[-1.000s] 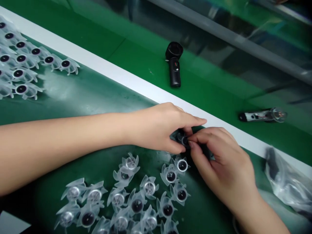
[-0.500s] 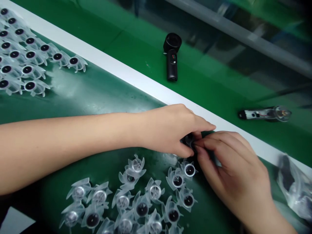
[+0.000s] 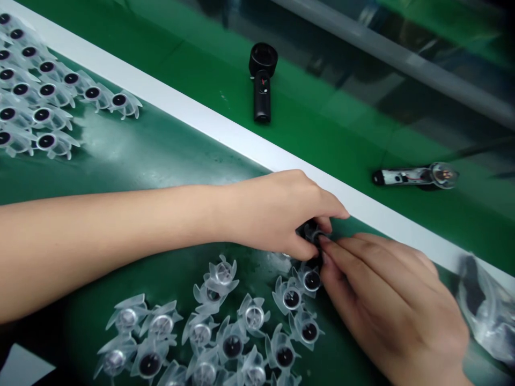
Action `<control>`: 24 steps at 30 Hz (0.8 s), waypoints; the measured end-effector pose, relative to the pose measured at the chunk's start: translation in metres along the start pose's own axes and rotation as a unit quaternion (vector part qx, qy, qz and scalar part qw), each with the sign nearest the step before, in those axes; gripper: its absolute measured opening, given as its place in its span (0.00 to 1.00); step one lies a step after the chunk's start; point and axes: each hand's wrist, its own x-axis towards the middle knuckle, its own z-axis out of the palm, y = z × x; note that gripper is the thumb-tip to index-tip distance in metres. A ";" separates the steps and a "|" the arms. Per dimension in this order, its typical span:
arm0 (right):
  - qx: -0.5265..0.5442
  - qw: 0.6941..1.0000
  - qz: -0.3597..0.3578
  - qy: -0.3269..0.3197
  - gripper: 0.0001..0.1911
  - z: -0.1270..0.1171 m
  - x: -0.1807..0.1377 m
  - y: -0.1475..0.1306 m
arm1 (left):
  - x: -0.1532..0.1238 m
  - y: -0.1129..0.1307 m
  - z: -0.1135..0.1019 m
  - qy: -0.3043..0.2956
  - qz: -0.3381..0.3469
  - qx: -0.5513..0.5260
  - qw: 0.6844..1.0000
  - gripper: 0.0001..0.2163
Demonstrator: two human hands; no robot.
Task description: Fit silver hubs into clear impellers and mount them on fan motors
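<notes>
Pinching a small dark part (image 3: 311, 234), the left hand (image 3: 273, 214) and right hand (image 3: 386, 305) meet over a green mat (image 3: 169, 147). Curled left fingers (image 3: 322, 210) and closed right fingers (image 3: 346, 254) grip it from opposite sides, hiding most of its shape. Just below lies a heap of translucent finned plastic pieces (image 3: 254, 317) with round dark centres; more sit in rows (image 3: 52, 110) at upper left. Past a white strip (image 3: 209, 123) stand a black handle (image 3: 262, 88), its small red mark unreadable, and a white handle with a clear round head (image 3: 414, 176). A clear plastic bag (image 3: 485, 308) lies at right.
</notes>
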 end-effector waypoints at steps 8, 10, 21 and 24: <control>-0.031 0.999 -0.035 -0.009 0.09 -0.005 0.002 0.001 | -0.001 -0.001 0.001 0.009 0.002 -0.007 1.000 0.23; 0.002 1.000 -0.010 -0.016 0.11 -0.007 -0.001 0.004 | -0.001 -0.001 0.001 0.014 0.003 -0.007 1.000 0.23; 0.053 0.989 0.136 0.006 0.08 -0.004 0.001 0.007 | -0.004 -0.002 0.004 0.020 -0.015 -0.054 0.998 0.29; 0.058 0.989 0.135 0.003 0.09 -0.003 0.004 0.005 | -0.006 -0.003 0.002 0.040 0.015 -0.061 0.997 0.29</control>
